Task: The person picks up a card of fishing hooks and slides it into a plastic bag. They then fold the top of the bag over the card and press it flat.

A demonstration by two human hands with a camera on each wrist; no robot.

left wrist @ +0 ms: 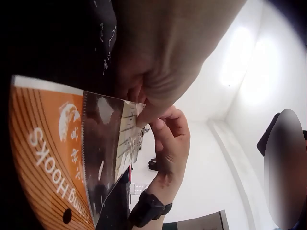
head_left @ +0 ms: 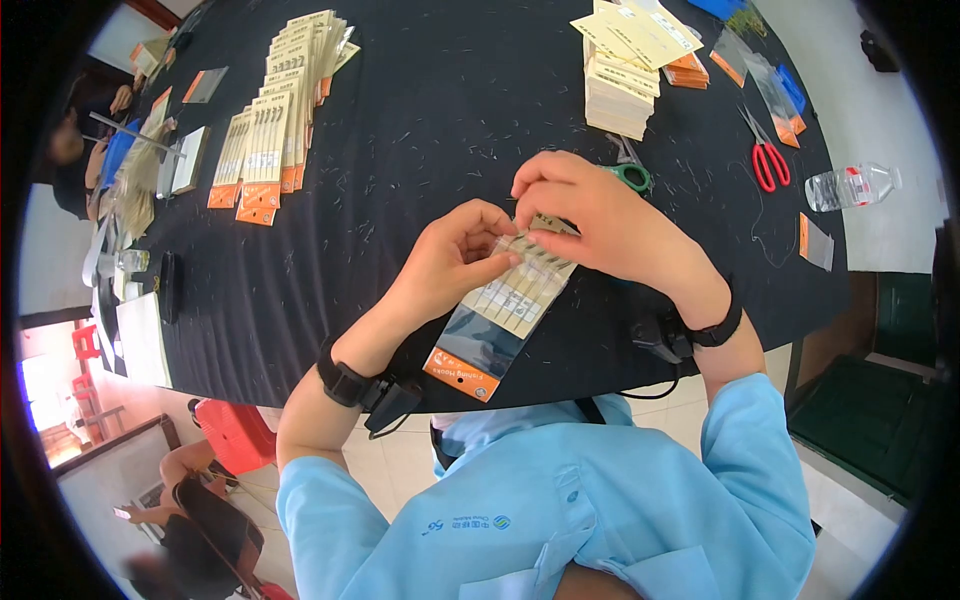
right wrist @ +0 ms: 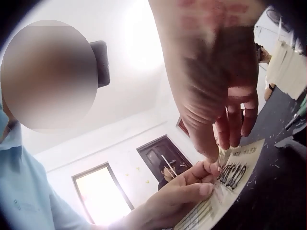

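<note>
A cream card of fishing hooks point(head_left: 515, 300) sits partly inside a clear plastic bag point(head_left: 480, 335) with an orange "Fishing Hooks" header point(head_left: 462, 372). My left hand point(head_left: 450, 255) pinches the bag and card at the side, its thumb lying across the front. At the card's upper end my right hand point(head_left: 605, 215) has thumb and index finger together at the bag's mouth, other fingers curled above. Dark hooks point(right wrist: 232, 176) show in a row near the card's top in the right wrist view. The orange header point(left wrist: 53, 148) points towards my body.
Packed hook cards point(head_left: 290, 110) lie in overlapping rows at the back left. A stack of cream cards point(head_left: 617, 95) stands at the back right. Green-handled scissors point(head_left: 632, 177) lie beside my right hand; red-handled scissors point(head_left: 768, 165) and a water bottle point(head_left: 850, 187) are farther right.
</note>
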